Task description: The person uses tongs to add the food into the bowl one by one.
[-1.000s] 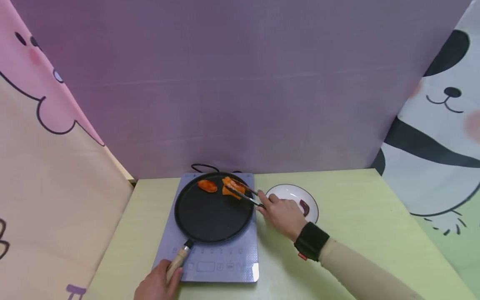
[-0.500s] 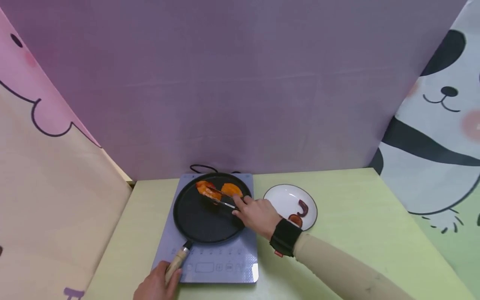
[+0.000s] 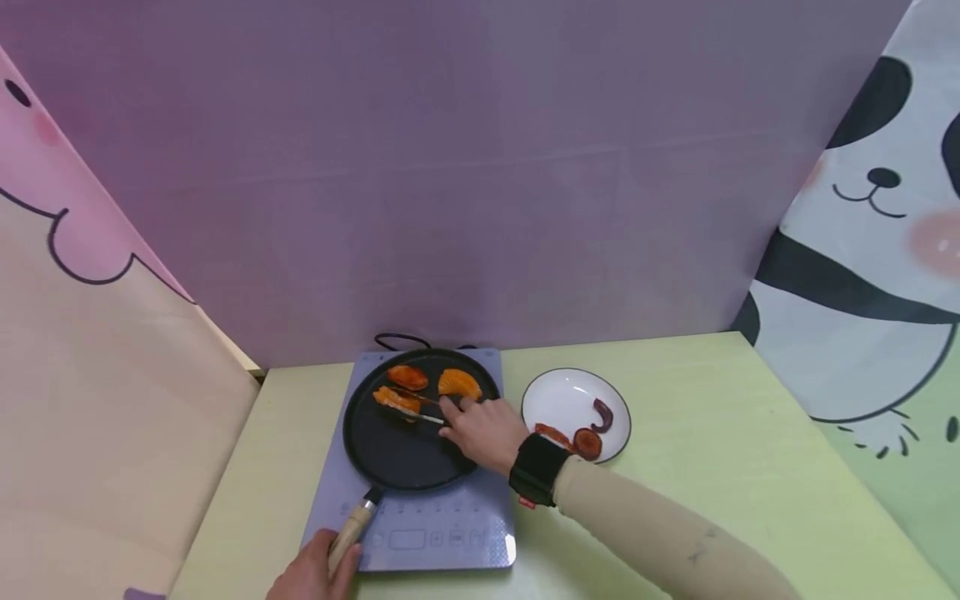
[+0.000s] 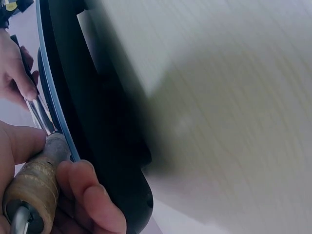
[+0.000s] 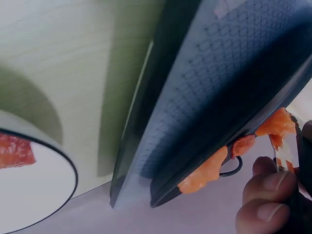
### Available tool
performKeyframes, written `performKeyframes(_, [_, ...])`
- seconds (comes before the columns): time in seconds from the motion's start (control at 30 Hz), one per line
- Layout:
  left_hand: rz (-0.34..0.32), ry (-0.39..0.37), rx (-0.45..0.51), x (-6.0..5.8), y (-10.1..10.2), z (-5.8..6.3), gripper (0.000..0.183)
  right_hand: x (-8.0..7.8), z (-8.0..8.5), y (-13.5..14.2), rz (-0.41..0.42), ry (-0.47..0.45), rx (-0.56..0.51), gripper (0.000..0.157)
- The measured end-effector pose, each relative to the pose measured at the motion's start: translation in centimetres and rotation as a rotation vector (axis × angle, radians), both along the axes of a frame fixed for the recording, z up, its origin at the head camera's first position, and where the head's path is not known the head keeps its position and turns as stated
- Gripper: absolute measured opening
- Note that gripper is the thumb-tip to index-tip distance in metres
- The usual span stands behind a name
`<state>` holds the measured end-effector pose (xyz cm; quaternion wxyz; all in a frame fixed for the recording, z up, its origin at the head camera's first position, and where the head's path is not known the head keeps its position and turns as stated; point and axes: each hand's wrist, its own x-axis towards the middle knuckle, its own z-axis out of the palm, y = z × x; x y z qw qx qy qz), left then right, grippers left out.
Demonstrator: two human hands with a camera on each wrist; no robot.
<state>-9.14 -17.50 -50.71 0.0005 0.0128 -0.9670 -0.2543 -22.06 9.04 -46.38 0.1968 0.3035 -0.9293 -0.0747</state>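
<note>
My left hand [image 3: 311, 571] grips the wooden handle [image 3: 352, 529] of a round black frying pan [image 3: 420, 458], thumb and fingers wrapped round it in the left wrist view. Over the pan, my right hand [image 3: 487, 433] holds metal tongs [image 3: 429, 418]. Their tips pinch an orange, sauced slice of meat [image 3: 392, 400], low over the pan's left part. Behind it lies a redder slice [image 3: 408, 377], and an orange slice [image 3: 460, 383] lies at the back right of the pan. The right wrist view shows the pinched slice [image 5: 278, 122] by the pan's edge.
The pan sits on a flat induction cooker [image 3: 435, 554] with a black cord [image 3: 401, 337] behind. Right of it stands a white plate [image 3: 551, 396] with a dark curled piece [image 3: 603, 417], a round slice [image 3: 587, 443] and a red piece [image 3: 555, 436]. A purple curtain [image 3: 465, 208] hangs behind the table.
My right hand has carried the slice in the tongs left across the pan, then slightly nearer, uncovering the plate's food and the two other slices. My left hand keeps hold of the handle.
</note>
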Motion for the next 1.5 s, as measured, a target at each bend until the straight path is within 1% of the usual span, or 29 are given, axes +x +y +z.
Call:
performKeyframes(0.13, [-0.003,-0.003,0.000,0.0,0.0,-0.1,0.031,-0.1,0.0,-0.7,-0.001,0.011,0.025,0.041])
performKeyframes(0.27, [-0.006,0.008,0.007,0.0,0.0,-0.1,0.032,-0.3,-0.1,-1.3,-0.004,0.039,0.052,0.040])
performKeyframes(0.4, [-0.004,0.002,0.013,0.0,0.0,-0.3,0.033,-0.3,0.0,-1.8,-0.014,0.063,0.075,0.039])
performKeyframes(0.57, [0.006,-0.012,0.008,0.0,0.0,-0.4,0.033,-0.3,-0.1,-2.0,-0.025,0.067,0.098,0.040])
performKeyframes(0.73, [0.008,-0.025,0.006,0.0,0.1,-0.1,0.032,-0.3,0.0,-2.2,-0.021,0.069,0.111,0.043])
performKeyframes(1.0, [0.000,-0.021,0.002,0.0,0.1,-0.1,0.034,-0.3,-0.1,-2.5,-0.016,0.071,0.115,0.048])
performKeyframes(1.23, [0.003,-0.007,0.013,0.1,0.2,0.0,0.032,0.0,-0.3,-2.0,-0.041,0.046,0.073,0.052])
performKeyframes(1.5, [0.011,0.002,0.008,0.1,0.2,0.1,0.031,0.7,-0.3,-1.2,0.001,0.103,0.078,0.046])
